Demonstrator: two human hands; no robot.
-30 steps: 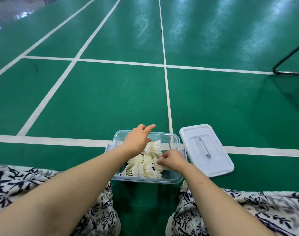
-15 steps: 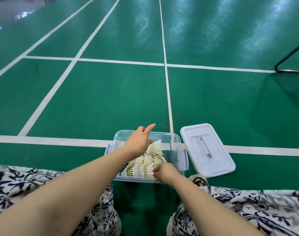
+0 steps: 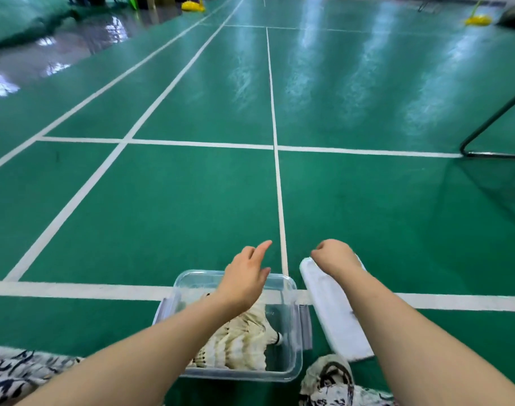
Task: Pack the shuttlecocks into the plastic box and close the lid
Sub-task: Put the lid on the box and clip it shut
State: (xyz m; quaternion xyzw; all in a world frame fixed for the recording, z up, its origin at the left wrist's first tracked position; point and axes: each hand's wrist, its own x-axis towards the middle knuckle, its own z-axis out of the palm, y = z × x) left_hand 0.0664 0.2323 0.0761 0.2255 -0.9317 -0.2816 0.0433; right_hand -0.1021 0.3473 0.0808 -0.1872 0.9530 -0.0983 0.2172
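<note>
Box (image 3: 244, 373): clear plastic, open, on the green floor (image 3: 191, 215) dead ahead between the forearms.
Shuttlecocks (image 3: 244, 338): white, stacked on their sides inside the box; one cork tip toward the right wall.
Lid (image 3: 332, 315): white, flat on the floor just right of the box; long axis running away from the body, far end leaning slightly left.
Nearer hand: the right one, directly over the lid's far end; the left one well clear of it.
Left hand (image 3: 244, 276): above the box's far rim, fingers relaxed and loosely spread, forefinger out, holding nothing.
Right hand (image 3: 334, 256): knuckles up, fingers curled downward at the lid's far edge; grip or mere touch impossible to tell.
Likely next: lid lifted and carried leftward over the box.
Hidden: right fingertips; lid handle and right half under the right forearm; left side of the shuttlecocks under the left forearm; latch positions unclear.
</note>
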